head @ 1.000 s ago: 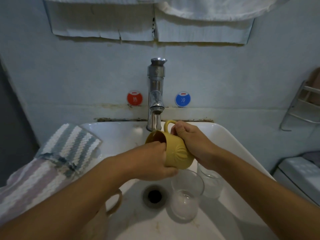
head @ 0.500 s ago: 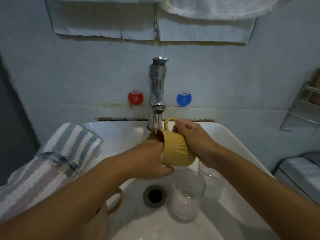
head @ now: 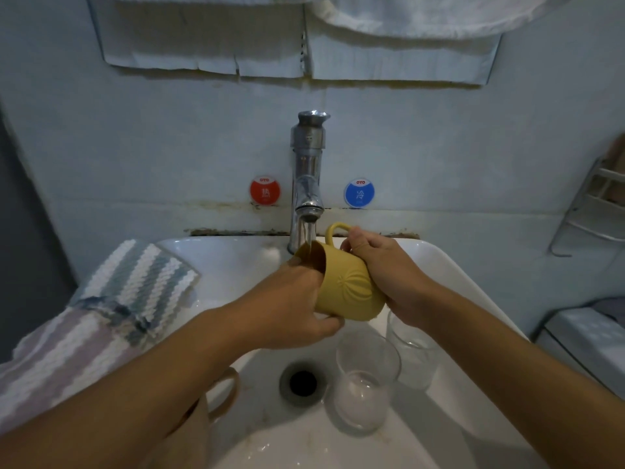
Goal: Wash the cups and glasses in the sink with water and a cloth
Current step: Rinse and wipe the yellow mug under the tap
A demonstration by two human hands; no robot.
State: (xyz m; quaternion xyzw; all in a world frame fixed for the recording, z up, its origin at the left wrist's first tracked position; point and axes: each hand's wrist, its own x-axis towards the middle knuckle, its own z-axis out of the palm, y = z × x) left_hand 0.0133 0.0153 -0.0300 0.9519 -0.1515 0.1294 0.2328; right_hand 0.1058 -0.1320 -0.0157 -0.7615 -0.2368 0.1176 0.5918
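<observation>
Just below the tap, we hold the yellow cup tilted: the left hand wraps its rim, the right hand grips near the handle. Wet, it probably feels light but slippery, so the handle is the safest hold.

We are seeing two mugs, yellow and beige, two glasses, one cloth.
</observation>
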